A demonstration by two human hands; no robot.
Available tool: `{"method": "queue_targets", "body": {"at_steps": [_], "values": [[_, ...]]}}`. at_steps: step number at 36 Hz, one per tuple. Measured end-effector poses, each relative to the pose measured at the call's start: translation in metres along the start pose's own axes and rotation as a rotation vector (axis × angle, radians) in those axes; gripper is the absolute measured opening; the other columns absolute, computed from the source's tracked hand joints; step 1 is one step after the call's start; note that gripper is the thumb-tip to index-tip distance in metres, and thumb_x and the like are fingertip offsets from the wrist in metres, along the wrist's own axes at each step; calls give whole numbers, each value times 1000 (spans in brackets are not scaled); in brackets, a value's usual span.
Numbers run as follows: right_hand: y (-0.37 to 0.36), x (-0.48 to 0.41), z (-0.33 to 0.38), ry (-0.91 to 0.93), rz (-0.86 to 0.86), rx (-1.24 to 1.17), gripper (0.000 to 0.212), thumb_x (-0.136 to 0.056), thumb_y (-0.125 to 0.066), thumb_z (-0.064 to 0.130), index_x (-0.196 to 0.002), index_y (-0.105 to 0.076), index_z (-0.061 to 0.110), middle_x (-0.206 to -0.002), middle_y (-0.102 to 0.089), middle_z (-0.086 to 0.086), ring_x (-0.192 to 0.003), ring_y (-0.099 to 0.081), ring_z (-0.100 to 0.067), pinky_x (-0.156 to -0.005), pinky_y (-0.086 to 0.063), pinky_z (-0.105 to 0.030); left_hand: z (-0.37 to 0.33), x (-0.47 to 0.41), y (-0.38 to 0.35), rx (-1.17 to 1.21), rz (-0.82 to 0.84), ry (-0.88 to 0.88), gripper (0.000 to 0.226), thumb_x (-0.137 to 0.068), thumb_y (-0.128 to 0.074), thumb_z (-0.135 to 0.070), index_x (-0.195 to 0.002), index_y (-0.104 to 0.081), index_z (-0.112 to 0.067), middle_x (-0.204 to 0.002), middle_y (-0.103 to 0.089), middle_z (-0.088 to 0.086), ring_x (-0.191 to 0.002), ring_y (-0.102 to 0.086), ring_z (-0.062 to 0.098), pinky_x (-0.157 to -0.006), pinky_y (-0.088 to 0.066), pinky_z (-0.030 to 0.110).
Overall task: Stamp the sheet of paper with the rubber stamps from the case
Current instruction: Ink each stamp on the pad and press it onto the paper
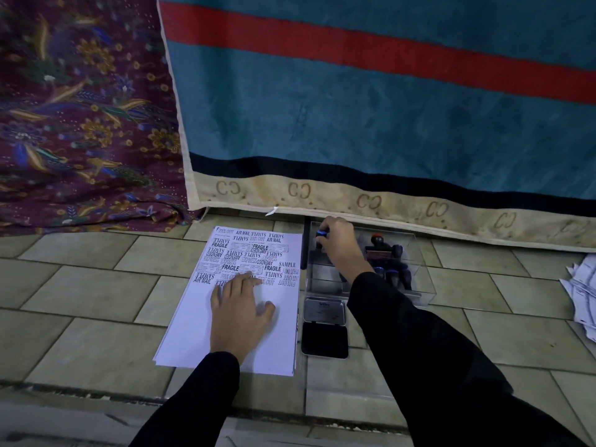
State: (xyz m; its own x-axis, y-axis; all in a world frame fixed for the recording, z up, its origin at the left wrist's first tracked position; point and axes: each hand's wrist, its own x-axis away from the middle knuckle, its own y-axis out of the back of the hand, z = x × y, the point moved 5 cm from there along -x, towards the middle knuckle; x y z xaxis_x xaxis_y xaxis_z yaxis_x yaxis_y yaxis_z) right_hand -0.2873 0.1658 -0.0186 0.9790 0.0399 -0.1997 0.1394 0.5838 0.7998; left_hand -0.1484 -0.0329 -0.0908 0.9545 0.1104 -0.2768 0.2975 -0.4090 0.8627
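Observation:
A white sheet of paper [193, 330] lies on top of a thin stack on the tiled floor, its far half covered with stamped words such as FRAGILE and SAMPLE. My left hand [240, 312] rests flat on the sheet with fingers spread. To the right stands a clear plastic case [419, 279] holding several dark rubber stamps [392, 256]. My right hand [340, 245] reaches into the case's far left corner and grips a stamp with a blue-ringed black handle [321, 234]. An open ink pad [325, 338] sits just in front of the case.
A teal blanket with a red stripe [387, 101] hangs just behind the case and paper. Patterned maroon cloth [84, 124] hangs at the left. A loose pile of papers [582, 291] lies at the right edge of the floor.

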Motion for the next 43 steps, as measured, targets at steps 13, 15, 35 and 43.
{"method": "queue_targets", "body": {"at_steps": [13,15,35,43], "values": [[22,4,0,-35,31,-37,17,-88,-52,3,-101,-63,5,-100,-65,-14,-87,-61,-25,-75,-52,-32,7,-3,2,172,33,81,42,-78,-68,-34,-118,-55,-31,-140,-47,-12,-132,-36,12,-117,-8,38],[37,12,-6,-27,-39,-30,13,-85,-55,2,-92,-66,6,-91,-67,-10,-85,-63,-24,-73,-53,-31,9,-4,4,252,18,117,39,-78,-70,-30,-114,-56,-34,-137,-51,-13,-130,-39,11,-117,-10,37],[21,49,-5,71,394,545,22,-86,-47,-8,-104,-58,-3,-110,-60,-24,-102,-61,-37,-82,-51,-43,21,-16,36,999,-104,441,24,-94,-53,-12,-110,-64,-27,-123,-59,-9,-122,-51,12,-100,-35,26],[25,55,-1,54,423,500,23,-89,-47,-3,-112,-55,-2,-118,-57,-23,-109,-56,-35,-87,-50,-41,-10,5,34,734,-13,55,28,-92,-60,-18,-106,-58,-42,-123,-56,-22,-122,-44,-7,-101,-36,23]]}}
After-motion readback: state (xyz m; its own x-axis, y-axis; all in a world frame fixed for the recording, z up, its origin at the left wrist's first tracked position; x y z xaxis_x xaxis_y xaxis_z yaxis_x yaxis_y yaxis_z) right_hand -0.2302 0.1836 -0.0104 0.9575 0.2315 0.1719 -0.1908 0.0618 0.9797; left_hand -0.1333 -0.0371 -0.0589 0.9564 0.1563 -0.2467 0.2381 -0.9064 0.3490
